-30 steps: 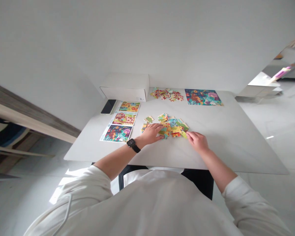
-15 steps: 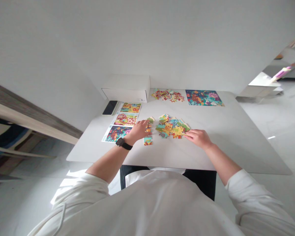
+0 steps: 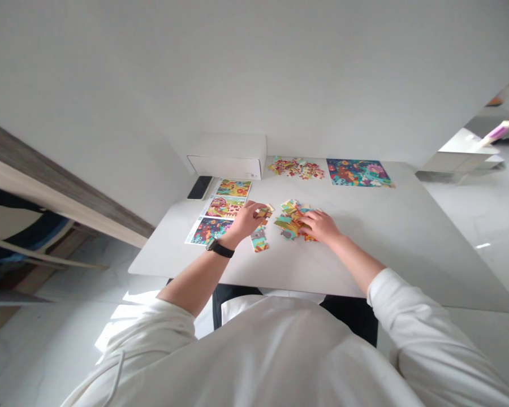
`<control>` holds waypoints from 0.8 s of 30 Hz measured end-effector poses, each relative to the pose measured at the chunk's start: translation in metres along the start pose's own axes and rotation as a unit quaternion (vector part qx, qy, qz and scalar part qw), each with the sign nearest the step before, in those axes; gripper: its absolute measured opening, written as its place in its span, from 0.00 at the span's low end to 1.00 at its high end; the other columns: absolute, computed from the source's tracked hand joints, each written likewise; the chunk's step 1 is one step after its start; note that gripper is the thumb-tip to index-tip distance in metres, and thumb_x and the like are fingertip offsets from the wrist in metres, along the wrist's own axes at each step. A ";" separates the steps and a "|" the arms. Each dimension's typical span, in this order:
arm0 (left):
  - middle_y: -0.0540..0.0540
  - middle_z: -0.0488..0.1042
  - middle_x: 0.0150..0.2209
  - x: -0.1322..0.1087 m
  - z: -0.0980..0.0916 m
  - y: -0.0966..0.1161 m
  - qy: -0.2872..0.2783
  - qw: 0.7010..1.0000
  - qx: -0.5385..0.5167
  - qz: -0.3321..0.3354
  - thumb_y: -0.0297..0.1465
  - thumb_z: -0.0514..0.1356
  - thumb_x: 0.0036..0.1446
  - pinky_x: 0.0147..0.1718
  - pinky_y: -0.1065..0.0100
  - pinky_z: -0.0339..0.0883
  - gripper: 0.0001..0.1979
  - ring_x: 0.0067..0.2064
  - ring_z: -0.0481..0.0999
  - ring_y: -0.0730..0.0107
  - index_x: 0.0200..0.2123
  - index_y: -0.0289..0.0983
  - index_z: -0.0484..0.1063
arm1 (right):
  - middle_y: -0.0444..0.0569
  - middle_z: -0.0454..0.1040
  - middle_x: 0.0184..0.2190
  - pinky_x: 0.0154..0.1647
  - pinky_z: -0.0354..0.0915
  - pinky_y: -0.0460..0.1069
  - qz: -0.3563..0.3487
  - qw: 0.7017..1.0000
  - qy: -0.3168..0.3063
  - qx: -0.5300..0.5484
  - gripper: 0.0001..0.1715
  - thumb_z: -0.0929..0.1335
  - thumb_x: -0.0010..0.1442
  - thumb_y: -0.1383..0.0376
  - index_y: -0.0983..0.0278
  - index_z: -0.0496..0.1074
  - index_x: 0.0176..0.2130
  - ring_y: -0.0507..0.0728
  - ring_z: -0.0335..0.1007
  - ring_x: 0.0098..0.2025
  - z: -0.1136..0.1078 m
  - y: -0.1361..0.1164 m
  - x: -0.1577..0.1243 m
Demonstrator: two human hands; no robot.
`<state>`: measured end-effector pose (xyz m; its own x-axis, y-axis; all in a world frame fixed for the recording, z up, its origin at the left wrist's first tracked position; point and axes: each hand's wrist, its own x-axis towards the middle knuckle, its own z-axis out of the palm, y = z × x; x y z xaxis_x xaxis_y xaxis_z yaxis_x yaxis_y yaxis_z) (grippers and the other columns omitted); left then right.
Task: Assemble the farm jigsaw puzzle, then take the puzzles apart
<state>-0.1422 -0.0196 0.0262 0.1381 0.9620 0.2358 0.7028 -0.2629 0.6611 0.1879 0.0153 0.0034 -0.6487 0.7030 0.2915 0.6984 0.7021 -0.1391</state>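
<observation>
A short strip of joined jigsaw pieces (image 3: pixel 260 240) lies near the middle of the table. My left hand (image 3: pixel 246 219), with a black watch at the wrist, is at the strip's upper end, thumb and fingers curled around a brown puzzle piece (image 3: pixel 262 213). To the right, a heap of loose, colourful puzzle pieces (image 3: pixel 287 220) is spread out. My right hand (image 3: pixel 321 225) rests over the heap's right side, fingers apart among the pieces and hiding some of them.
On the left lies a printed sheet with three pictures (image 3: pixel 224 207), beside a dark-screened phone (image 3: pixel 201 187). A white box (image 3: pixel 227 164) stands against the wall. Along the back are a second heap of reddish pieces (image 3: pixel 299 168) and a blue picture puzzle (image 3: pixel 358 173).
My right hand has moved left, from the heap's right edge onto its pieces. My left hand has shifted up slightly, showing more of the strip. The whole view has shifted a little.
</observation>
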 end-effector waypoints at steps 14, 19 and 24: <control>0.35 0.72 0.66 0.012 0.082 0.059 -0.127 0.965 0.192 0.126 0.41 0.67 0.65 0.67 0.45 0.66 0.32 0.67 0.71 0.44 0.69 0.41 0.68 | 0.62 0.74 0.62 0.61 0.66 0.60 0.222 0.966 -0.105 -0.087 0.27 0.66 0.74 0.52 0.63 0.76 0.63 0.70 0.70 0.61 -0.018 0.006 -0.027; 0.36 0.75 0.62 0.004 0.073 0.050 -0.154 0.960 0.203 0.115 0.36 0.63 0.66 0.64 0.49 0.71 0.26 0.62 0.76 0.47 0.66 0.39 0.71 | 0.65 0.73 0.65 0.62 0.67 0.62 0.266 0.956 -0.094 -0.078 0.28 0.67 0.72 0.55 0.65 0.74 0.65 0.72 0.70 0.62 -0.021 0.010 -0.019; 0.38 0.77 0.60 -0.012 0.050 0.033 -0.160 0.962 0.170 0.143 0.27 0.60 0.63 0.65 0.51 0.69 0.25 0.62 0.76 0.51 0.63 0.40 0.73 | 0.60 0.73 0.66 0.71 0.62 0.61 0.120 0.991 -0.051 -0.005 0.27 0.67 0.72 0.60 0.63 0.74 0.67 0.68 0.68 0.67 -0.008 0.001 0.002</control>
<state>-0.0861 -0.0360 0.0097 0.5289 0.8421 0.1054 0.7845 -0.5325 0.3178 0.1897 0.0161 0.0110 -0.4905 0.8579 0.1531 0.8391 0.5124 -0.1826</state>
